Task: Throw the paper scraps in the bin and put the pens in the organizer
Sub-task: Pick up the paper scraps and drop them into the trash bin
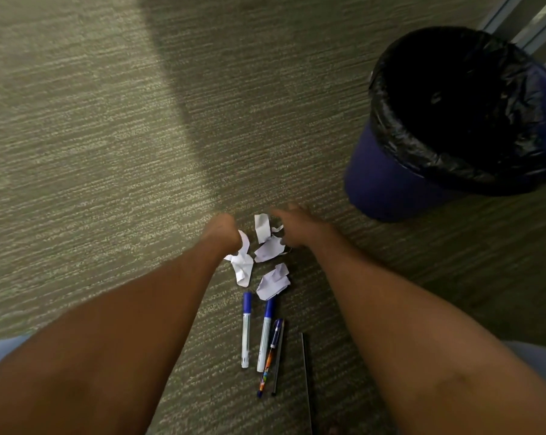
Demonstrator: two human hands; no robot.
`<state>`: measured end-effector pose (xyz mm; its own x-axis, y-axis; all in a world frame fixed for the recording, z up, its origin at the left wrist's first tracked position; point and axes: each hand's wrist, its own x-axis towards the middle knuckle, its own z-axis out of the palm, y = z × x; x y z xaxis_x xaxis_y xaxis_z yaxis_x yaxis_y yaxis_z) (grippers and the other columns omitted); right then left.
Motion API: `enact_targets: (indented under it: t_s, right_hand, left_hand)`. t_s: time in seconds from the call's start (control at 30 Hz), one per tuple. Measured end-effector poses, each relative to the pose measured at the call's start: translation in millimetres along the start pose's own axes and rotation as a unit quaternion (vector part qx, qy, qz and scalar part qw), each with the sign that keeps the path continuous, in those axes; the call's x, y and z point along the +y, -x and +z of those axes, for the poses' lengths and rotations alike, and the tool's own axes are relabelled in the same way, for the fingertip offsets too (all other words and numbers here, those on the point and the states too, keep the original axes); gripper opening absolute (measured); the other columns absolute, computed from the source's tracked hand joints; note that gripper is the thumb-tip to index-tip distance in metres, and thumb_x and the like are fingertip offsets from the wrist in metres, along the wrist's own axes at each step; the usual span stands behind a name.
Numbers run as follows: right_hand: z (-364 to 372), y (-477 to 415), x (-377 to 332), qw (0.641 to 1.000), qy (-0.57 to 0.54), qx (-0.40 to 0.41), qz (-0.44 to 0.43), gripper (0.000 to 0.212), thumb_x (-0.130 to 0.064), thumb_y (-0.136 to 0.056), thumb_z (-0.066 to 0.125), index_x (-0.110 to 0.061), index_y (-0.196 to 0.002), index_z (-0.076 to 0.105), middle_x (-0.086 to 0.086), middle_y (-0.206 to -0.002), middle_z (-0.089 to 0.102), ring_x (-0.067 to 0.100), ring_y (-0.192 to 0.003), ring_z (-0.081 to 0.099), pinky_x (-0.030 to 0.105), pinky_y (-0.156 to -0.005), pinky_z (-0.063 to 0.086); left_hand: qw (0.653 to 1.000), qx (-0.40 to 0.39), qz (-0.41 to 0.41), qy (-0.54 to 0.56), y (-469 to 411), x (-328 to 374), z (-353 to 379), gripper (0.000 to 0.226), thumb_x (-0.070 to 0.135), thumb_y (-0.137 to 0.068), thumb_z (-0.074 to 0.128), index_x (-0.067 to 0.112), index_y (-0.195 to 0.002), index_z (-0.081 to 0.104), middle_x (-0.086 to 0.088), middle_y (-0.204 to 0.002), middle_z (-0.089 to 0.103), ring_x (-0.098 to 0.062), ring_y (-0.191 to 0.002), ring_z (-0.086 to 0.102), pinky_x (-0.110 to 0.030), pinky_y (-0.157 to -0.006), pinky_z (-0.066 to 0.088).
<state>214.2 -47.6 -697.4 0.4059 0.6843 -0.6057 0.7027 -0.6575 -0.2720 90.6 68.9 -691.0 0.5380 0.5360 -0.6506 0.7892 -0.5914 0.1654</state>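
Several crumpled white paper scraps lie on the carpet: one long scrap point(243, 266), a folded one point(261, 228), one beside it point(268, 250) and one nearer me point(273, 282). My left hand point(220, 232) is curled down on the top end of the long scrap. My right hand point(294, 228) hovers with fingers apart over the folded scrap, blurred. Two white markers with blue caps point(246, 331) point(264, 335), a colourful pen point(269, 359) and a dark pen point(278, 356) lie side by side below the scraps. The blue bin point(378, 186) with a black liner stands at the right. No organizer is in view.
A thin dark stick point(305, 368) lies right of the pens. Grey-green striped carpet point(93, 152) covers the floor. Pale frame bars point(535, 23) rise behind the bin at the top right corner.
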Motion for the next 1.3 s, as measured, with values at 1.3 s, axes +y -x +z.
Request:
enact_targets:
  t_s: [1.3]
  right_hand:
    - [45.3,-18.9,-26.4,0.98,-0.181,0.081,0.031,0.028,-0.005,-0.087,0.053,-0.003,-0.112,0.065,0.02,-0.119,0.059,0.036,-0.111,0.056,0.039,-0.093,0.048]
  left_hand:
    - [0.968,0.078,-0.094,0.217,-29.1,-11.7,53.1,0.046,0.006,-0.068,0.077,0.003,-0.108,0.055,-0.017,-0.107,0.063,-0.031,-0.097,0.061,-0.032,-0.067,0.043]
